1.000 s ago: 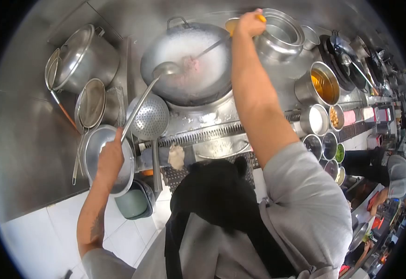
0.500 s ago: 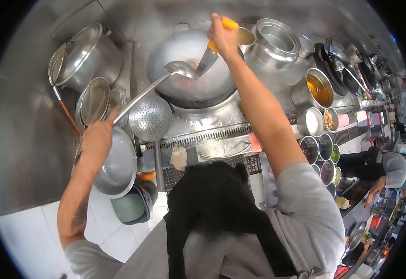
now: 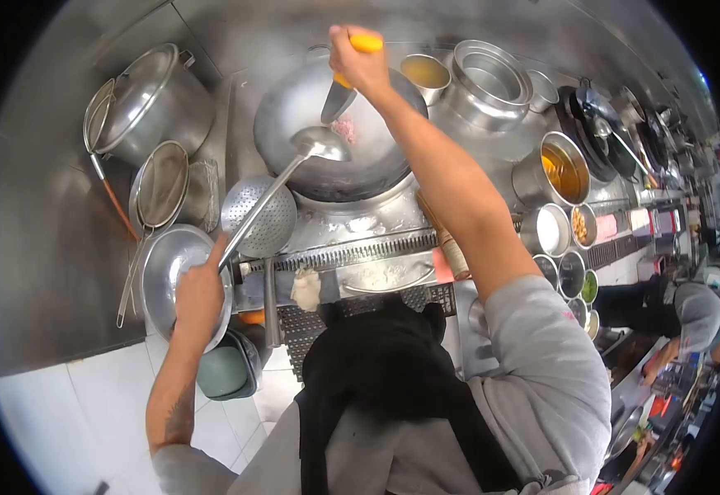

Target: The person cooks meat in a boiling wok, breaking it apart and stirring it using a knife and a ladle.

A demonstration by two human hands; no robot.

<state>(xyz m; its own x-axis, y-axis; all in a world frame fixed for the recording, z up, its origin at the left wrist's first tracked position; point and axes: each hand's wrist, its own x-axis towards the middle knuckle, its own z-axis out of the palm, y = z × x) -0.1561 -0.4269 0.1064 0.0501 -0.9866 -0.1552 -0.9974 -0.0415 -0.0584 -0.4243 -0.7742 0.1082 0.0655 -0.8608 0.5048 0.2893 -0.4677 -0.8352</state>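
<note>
My left hand (image 3: 200,295) is closed around the long metal handle of a ladle (image 3: 324,143), whose bowl sits over the near part of a large wok (image 3: 282,124). Higher up, my right hand (image 3: 358,64) grips the yellow handle of a broad-bladed spatula (image 3: 339,101). Its blade points down into the wok. A small heap of pinkish minced food (image 3: 344,129) lies on the wok's inner surface, between blade and ladle bowl. The spatula blade and the ladle appear apart. Faint haze hangs over the wok.
A perforated strainer (image 3: 258,216) lies left of the wok, near a metal bowl (image 3: 162,272), mesh sieve (image 3: 164,183) and stockpot (image 3: 166,107). Right stand a pot of oil (image 3: 564,169), a lidded pot (image 3: 492,74) and several seasoning containers. Another person (image 3: 698,309) is at far right.
My right hand has moved left, drawing the spatula away from the ladle. My left hand has shifted right and down, and the ladle bowl sits slightly lower. The minced food is more visible.
</note>
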